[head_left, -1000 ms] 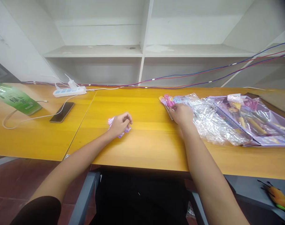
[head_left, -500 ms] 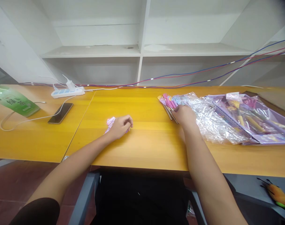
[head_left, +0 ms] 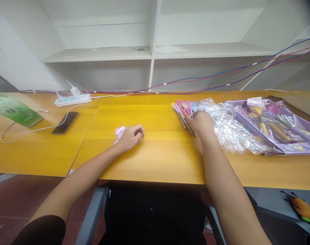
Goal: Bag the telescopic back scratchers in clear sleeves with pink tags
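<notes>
My left hand (head_left: 131, 137) rests on the yellow table with its fingers curled together, over a pink-and-white patterned item (head_left: 119, 132) that is partly covered by it. Whether the fingers grip that item is hidden. Farther right, my right hand (head_left: 201, 123) has its fingers closed at a row of small claw-headed sticks (head_left: 181, 115) with pink, yellow and purple heads and metallic shafts. Its thumb and fingertips are at the rightmost sticks. Crumpled clear plastic bags (head_left: 227, 131) lie just right of this hand.
A purple box (head_left: 289, 149) with wrapped claw-headed sticks stands at the right. On the left are a phone (head_left: 65, 123), a white power strip (head_left: 73, 100), a charging cable and a green pouch (head_left: 19, 110). Cables (head_left: 190, 80) run before white shelves (head_left: 98, 54).
My right hand has shifted slightly, and a yellow-headed stick now shows among the pink ones beside its fingertips. My left hand has stayed in place.
</notes>
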Motion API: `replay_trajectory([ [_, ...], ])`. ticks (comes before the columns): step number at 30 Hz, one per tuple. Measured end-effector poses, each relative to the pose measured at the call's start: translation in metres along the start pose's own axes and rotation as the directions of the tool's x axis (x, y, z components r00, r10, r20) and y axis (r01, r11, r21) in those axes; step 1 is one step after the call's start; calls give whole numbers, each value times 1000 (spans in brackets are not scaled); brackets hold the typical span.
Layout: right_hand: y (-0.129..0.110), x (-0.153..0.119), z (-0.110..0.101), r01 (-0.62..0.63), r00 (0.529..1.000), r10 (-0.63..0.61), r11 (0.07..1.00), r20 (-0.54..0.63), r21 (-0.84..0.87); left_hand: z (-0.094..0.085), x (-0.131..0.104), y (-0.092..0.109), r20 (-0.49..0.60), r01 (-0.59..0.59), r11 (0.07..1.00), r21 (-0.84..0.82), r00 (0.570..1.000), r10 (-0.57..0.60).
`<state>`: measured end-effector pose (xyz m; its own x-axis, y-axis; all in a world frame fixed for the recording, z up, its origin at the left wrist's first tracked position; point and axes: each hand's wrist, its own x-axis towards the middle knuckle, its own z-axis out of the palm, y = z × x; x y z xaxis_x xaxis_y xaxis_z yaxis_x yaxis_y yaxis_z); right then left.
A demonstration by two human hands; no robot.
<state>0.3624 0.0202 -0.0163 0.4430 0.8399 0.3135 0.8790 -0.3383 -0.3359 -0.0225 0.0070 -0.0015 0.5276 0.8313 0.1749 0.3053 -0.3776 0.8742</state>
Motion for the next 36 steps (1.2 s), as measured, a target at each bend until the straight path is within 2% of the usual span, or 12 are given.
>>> replay_trajectory([
  [3,-5,-1,-3,-64,993,65,998,-97,6,0,0,2,1,-2,1000,9,1000,2],
  [8,-5,1,-2,29,980,-9,994,-197,101,0,-1,6,17,-11,999,53,1000,11],
  [13,-15,0,6,175,980,-169,984,-109,47,-1,-1,5,36,-44,992,116,999,40],
  [21,-35,2,10,143,982,-132,987,133,-79,-2,-1,9,59,-65,987,149,997,56],
  [26,-38,2,8,91,985,-75,991,158,-97,-1,-2,10,98,-89,978,188,993,72],
  [32,-40,1,8,26,994,-15,994,105,-105,-1,-1,11,115,-105,971,215,990,82],
  [36,-40,0,6,17,992,2,989,129,-146,-1,-1,10,127,-110,970,218,988,84],
])
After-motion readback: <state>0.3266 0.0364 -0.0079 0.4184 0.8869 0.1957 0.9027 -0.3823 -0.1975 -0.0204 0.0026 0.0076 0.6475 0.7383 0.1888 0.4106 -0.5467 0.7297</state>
